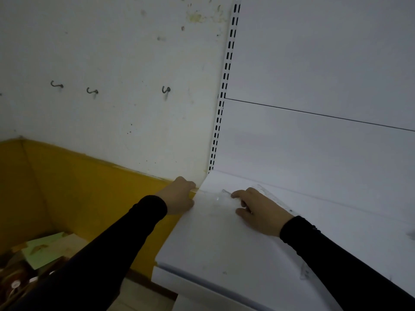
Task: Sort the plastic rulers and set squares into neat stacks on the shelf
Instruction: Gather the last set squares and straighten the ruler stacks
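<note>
The left hand (pixel 179 195) curls over the left edge of the white shelf (pixel 224 243), gripping something hard to make out. The right hand (pixel 258 209) (fingers bent) presses clear plastic rulers (pixel 275 198) flat on the shelf, near its back corner.

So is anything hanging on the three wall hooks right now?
No, the three hooks on the wall left of the shelf are all bare, with nothing hung on them.

The shelf (pixel 224 243) lies broad and bare toward its front edge. At the back corner the wall (pixel 112 108), the slotted upright (pixel 219 122) and the back panel (pixel 314 142) block any reach further.
</note>
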